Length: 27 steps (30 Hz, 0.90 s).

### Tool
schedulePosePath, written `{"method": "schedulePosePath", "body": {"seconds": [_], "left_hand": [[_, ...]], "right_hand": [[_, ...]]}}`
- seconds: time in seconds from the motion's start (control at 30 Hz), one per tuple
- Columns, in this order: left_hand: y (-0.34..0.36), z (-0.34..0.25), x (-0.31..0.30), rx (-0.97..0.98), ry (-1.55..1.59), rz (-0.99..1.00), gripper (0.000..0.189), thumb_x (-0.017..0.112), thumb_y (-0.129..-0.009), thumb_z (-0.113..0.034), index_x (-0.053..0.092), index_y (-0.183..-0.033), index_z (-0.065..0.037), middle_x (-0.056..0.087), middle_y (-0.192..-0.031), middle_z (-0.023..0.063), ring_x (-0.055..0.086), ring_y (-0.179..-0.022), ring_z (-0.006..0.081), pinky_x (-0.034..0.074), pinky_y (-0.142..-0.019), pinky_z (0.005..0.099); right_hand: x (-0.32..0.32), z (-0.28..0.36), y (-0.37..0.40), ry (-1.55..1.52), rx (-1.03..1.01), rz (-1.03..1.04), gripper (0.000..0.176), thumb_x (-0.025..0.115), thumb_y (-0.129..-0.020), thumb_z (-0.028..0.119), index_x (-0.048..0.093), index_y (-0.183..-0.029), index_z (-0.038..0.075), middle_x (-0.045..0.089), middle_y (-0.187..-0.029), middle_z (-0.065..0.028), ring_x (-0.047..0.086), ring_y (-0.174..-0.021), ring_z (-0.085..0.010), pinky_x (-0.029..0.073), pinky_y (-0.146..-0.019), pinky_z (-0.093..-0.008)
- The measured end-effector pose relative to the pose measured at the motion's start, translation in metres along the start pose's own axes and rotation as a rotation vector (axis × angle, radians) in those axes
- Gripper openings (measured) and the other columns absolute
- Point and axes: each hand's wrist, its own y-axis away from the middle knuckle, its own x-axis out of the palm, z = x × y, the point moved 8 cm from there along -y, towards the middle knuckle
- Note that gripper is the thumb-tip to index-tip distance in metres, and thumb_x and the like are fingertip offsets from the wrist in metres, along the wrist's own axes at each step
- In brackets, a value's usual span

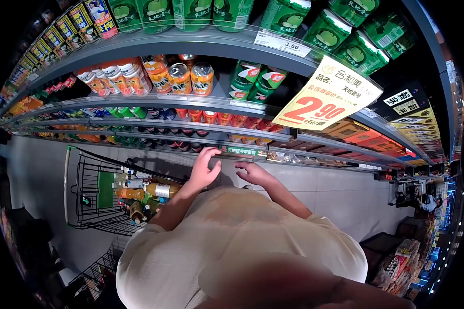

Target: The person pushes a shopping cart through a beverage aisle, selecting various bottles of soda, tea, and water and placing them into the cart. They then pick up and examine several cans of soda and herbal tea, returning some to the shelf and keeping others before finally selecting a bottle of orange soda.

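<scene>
My left hand is raised in front of my chest, thumb and fingers apart in a loose curve, holding nothing. To its right, my right hand hovers with its fingers loosely stretched, also without anything in it. Neither hand touches the shelves. Closest ahead of them is the lowest shelf edge with a green label strip. Higher up stand orange cans, green-and-red cans and, on the top shelf, green cans with an apple picture.
A shopping cart with several bottles in it stands at my left. A yellow price sign juts out from the upper shelf. Grey floor runs along the aisle. Far right, a person is near another cart.
</scene>
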Motion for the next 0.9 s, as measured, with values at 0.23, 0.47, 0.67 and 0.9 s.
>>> {"method": "schedulePosePath", "body": {"seconds": [0.23,0.47,0.67,0.9], "left_hand": [[0.172,0.175,-0.014,-0.48,-0.317,0.018,0.031,0.07,-0.081,-0.012,0.064,-0.109,-0.002,0.065,-0.104,0.0178,0.065,-0.099,0.036,0.053,-0.087,0.0406],[0.333,0.192,-0.023,-0.948,-0.386,-0.267,0.033,0.069,-0.081,-0.019,0.069,-0.109,-0.002,0.072,-0.102,0.021,0.069,-0.098,0.0373,0.054,-0.089,0.043],[0.455,0.153,0.045,-1.246,-0.426,-0.33,0.037,0.065,-0.084,-0.031,0.071,-0.111,-0.005,0.073,-0.106,0.0185,0.07,-0.102,0.0352,0.054,-0.092,0.0432],[0.55,0.079,0.105,-1.441,-0.433,-0.304,0.036,0.065,-0.085,-0.031,0.072,-0.109,-0.007,0.073,-0.108,0.0185,0.069,-0.104,0.0355,0.055,-0.093,0.0429]], "right_hand": [[0.118,-0.361,0.15,0.173,0.614,0.281,0.047,0.062,-0.086,0.027,0.066,-0.126,0.004,0.071,-0.114,-0.0199,0.069,-0.101,-0.0344,0.055,-0.089,-0.0408],[0.058,-0.439,0.238,-0.259,1.043,0.253,0.033,0.053,-0.09,0.022,0.064,-0.118,0.008,0.068,-0.093,-0.0135,0.066,-0.073,-0.0267,0.053,-0.062,-0.0395],[0.048,-0.438,0.155,-0.275,1.016,0.245,0.021,0.051,-0.091,0.02,0.064,-0.099,0.005,0.065,-0.078,-0.0115,0.062,-0.055,-0.0244,0.051,-0.049,-0.0406],[0.077,-0.374,0.026,-0.243,0.696,0.247,0.02,0.05,-0.091,0.021,0.063,-0.095,0.006,0.06,-0.072,-0.0098,0.057,-0.049,-0.0219,0.047,-0.043,-0.0388]]}}
